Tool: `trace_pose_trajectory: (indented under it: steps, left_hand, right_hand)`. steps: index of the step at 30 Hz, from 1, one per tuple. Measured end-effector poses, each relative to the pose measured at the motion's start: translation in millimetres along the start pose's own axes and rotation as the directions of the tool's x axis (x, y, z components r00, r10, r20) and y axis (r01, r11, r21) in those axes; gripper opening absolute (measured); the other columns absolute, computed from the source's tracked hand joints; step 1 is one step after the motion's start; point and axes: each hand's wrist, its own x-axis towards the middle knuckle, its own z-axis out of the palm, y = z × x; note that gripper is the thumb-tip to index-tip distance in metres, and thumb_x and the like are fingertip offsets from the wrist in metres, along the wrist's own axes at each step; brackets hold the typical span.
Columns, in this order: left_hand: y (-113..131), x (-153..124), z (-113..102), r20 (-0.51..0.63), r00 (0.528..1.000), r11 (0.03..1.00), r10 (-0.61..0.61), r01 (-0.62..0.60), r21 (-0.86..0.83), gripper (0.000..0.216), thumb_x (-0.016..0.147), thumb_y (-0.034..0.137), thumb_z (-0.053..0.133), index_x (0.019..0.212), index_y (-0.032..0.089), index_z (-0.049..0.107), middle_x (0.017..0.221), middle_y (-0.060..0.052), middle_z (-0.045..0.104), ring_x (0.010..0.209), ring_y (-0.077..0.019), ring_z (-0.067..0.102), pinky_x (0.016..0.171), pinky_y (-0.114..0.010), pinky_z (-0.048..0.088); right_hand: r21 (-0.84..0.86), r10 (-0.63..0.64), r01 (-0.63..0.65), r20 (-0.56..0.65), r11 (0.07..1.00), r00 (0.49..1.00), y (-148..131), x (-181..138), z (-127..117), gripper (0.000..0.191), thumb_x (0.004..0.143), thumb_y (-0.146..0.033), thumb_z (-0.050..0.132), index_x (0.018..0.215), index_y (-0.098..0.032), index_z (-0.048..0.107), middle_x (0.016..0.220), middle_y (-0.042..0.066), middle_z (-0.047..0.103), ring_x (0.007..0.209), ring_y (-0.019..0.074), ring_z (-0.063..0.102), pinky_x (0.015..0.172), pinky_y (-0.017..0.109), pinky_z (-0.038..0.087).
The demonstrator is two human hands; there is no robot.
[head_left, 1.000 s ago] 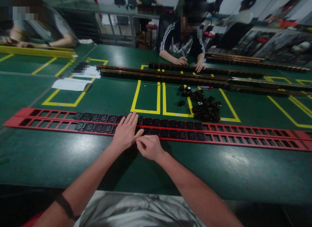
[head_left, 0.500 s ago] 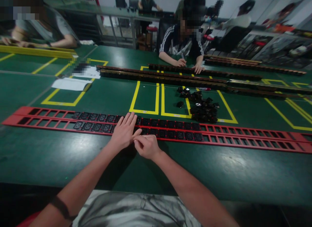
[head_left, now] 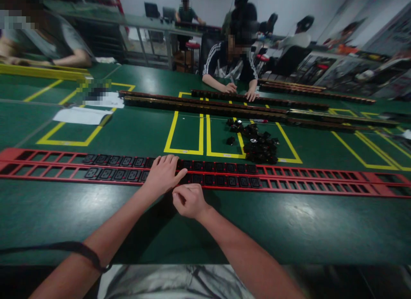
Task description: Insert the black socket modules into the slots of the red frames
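Two long red rails (head_left: 379, 189) with rectangular openings lie side by side across the green table. Black power sockets (head_left: 233, 181) fill the openings along their middle in two rows. My left hand (head_left: 163, 174) lies palm down over the sockets, fingers stretched forward and thumb apart, hiding several of them. Just below its thumb, at the rails' near edge, my right hand (head_left: 189, 200) is closed with curled fingers; whatever is inside, if anything, is hidden. A dark strap (head_left: 80, 247) hangs around my left forearm.
Loose black parts (head_left: 261, 148) are heaped beyond the rails. Long dark strips (head_left: 205, 105) cross the table farther back, with paper sheets (head_left: 81, 115) at left. A co-worker's hands (head_left: 252, 93) rest by the strips opposite; another person (head_left: 72, 46) sits at far left.
My right hand has drawn slightly away from my left thumb and curled more tightly. The left hand remains on the sockets, its thumb more spread. The camera view has shifted a little.
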Motion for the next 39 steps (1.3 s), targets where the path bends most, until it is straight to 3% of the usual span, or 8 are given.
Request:
trace_pose_trajectory:
  steps: [5, 10, 16, 21, 34, 39]
  left_hand:
    - [14.7, 12.1, 11.5, 0.017, 0.992, 0.992, 0.124, -0.124, -0.026, 0.061, 0.1, 0.054, 0.035, 0.148, 0.017, 0.044, 0.148, -0.015, 0.053, 0.138, -0.0337, 0.045, 0.118, -0.06, 0.021]
    - [12.4, 10.6, 17.8, -0.015, 0.989, 0.989, 0.147, -0.147, -0.025, 0.061, 0.101, 0.054, 0.035, 0.151, 0.02, 0.041, 0.156, -0.011, 0.045, 0.148, -0.0325, 0.033, 0.12, -0.059, 0.019]
    - [10.4, 11.3, 10.8, 0.017, 0.99, 0.988, 0.14, -0.139, -0.073, 0.057, 0.099, 0.053, 0.041, 0.144, 0.018, 0.049, 0.137, -0.014, 0.061, 0.126, -0.0316, 0.053, 0.114, -0.055, 0.029]
    - [10.4, 13.9, 4.0, 0.034, 0.989, 0.987, 0.141, -0.138, -0.084, 0.056, 0.098, 0.053, 0.044, 0.139, 0.016, 0.053, 0.129, -0.014, 0.063, 0.119, -0.0322, 0.055, 0.108, -0.053, 0.035]
    - [6.9, 12.9, 4.4, 0.041, 0.985, 0.983, 0.165, -0.161, -0.088, 0.058, 0.097, 0.054, 0.044, 0.14, 0.015, 0.052, 0.13, -0.015, 0.062, 0.116, -0.0331, 0.055, 0.105, -0.052, 0.035]
    - [4.9, 11.2, 8.8, 0.018, 0.985, 0.981, 0.172, -0.17, -0.094, 0.058, 0.098, 0.053, 0.043, 0.141, 0.015, 0.051, 0.131, -0.015, 0.061, 0.119, -0.0328, 0.054, 0.107, -0.052, 0.034]
  right_hand:
    - [0.047, -0.019, 0.023, -0.094, 0.999, 0.995, -5.2, 1.3, -3.2, 0.012, 0.084, -0.017, 0.049, 0.074, -0.021, 0.054, 0.058, -0.002, 0.061, 0.047, 0.0106, 0.051, 0.056, 0.023, 0.047]
    - [0.056, -0.013, 0.015, -0.033, 0.998, 0.999, -12.6, 3.6, 3.0, 0.013, 0.081, -0.018, 0.049, 0.069, -0.022, 0.051, 0.055, -0.003, 0.057, 0.045, 0.0102, 0.049, 0.051, 0.023, 0.042]
    - [0.055, 0.051, -0.047, -0.081, 0.997, 0.995, -17.5, 7.1, 16.7, 0.011, 0.076, -0.02, 0.047, 0.066, -0.022, 0.049, 0.049, -0.006, 0.048, 0.041, 0.0089, 0.042, 0.048, 0.023, 0.039]
    - [0.056, 0.043, -0.039, -0.08, 0.998, 0.996, -16.9, 7.7, 19.9, 0.01, 0.077, -0.022, 0.047, 0.067, -0.022, 0.051, 0.049, -0.007, 0.05, 0.042, 0.0087, 0.044, 0.047, 0.023, 0.038]
    - [0.03, 0.061, -0.067, 0.175, 0.997, 0.983, -10.8, -10.1, 29.2, 0.005, 0.07, -0.027, 0.049, 0.069, -0.023, 0.052, 0.048, -0.007, 0.053, 0.041, 0.0098, 0.047, 0.049, 0.022, 0.041]
    - [0.07, 0.073, -0.104, 0.347, 0.992, 0.935, -9.0, -7.5, 29.4, 0.008, 0.074, -0.027, 0.048, 0.07, -0.023, 0.053, 0.049, -0.006, 0.055, 0.043, 0.01, 0.052, 0.048, 0.022, 0.04]
